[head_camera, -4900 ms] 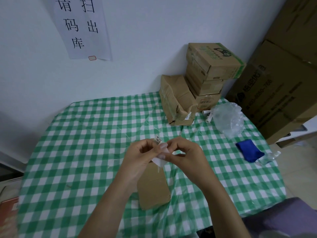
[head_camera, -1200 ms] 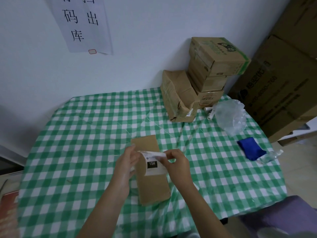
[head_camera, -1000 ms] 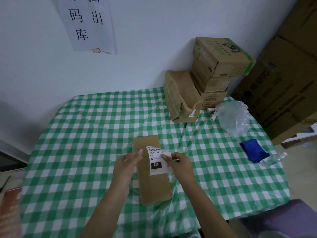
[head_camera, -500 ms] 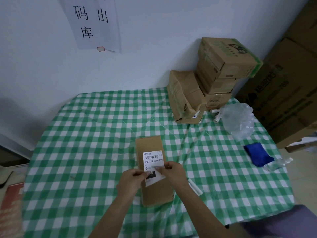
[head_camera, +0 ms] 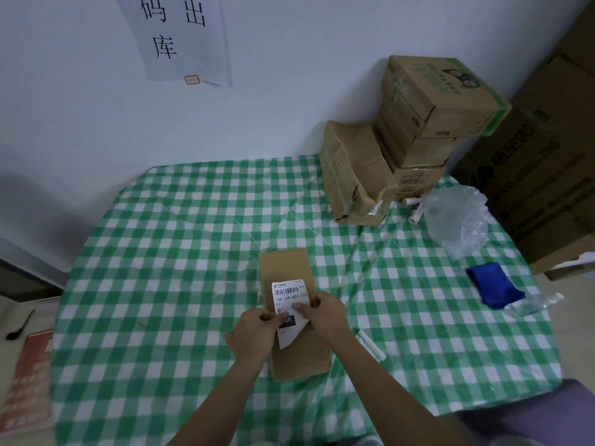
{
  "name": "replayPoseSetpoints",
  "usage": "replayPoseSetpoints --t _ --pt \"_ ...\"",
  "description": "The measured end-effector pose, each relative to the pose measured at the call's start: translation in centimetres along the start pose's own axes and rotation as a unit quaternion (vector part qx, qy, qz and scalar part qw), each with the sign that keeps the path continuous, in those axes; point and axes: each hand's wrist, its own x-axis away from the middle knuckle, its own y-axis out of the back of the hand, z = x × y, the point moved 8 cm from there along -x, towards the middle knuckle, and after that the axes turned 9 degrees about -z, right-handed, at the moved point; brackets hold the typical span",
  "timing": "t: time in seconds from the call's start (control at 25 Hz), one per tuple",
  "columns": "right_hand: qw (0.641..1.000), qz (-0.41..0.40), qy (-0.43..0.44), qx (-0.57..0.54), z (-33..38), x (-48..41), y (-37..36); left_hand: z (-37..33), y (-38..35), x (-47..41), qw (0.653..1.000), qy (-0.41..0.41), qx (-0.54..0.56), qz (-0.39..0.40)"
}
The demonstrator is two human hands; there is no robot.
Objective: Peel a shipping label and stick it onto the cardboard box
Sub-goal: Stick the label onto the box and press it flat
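Note:
A small flat cardboard box [head_camera: 289, 265] lies lengthwise on the green checked tablecloth in front of me. A white shipping label [head_camera: 289, 294] with a barcode and "15H-159-A03-210" rests on the box's top; its upper part lies flat, its lower corner curls up. My left hand [head_camera: 254, 333] pinches the label's left lower edge. My right hand [head_camera: 326, 312] pinches the right side, thumb on the printed face. Both hands hide the label's lower part.
Stacked cardboard boxes [head_camera: 418, 130] and a leaning box [head_camera: 351, 175] stand at the back right by the wall. A clear plastic bag [head_camera: 457, 217], a blue cloth [head_camera: 492, 284] and a white paper roll [head_camera: 370, 344] lie to the right. Big cartons [head_camera: 547, 162] stand beyond the table.
The label was peeled in the air, then carried down onto the box. Since half a second ago its upper part has settled flatter on the box; both hands keep their pinch.

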Motion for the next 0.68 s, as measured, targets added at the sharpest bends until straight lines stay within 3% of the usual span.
replayPoseSetpoints --t 0.24,0.68 --pt "0.996 0.000 0.019 0.082 0.0 -0.5 -0.5 0.5 -1.1 -0.6 1.000 0.005 -0.018 -0.017" --pt "0.995 0.000 0.035 0.089 -0.4 -1.0 -1.2 0.9 -1.9 -1.2 0.998 -0.021 -0.040 -0.040"
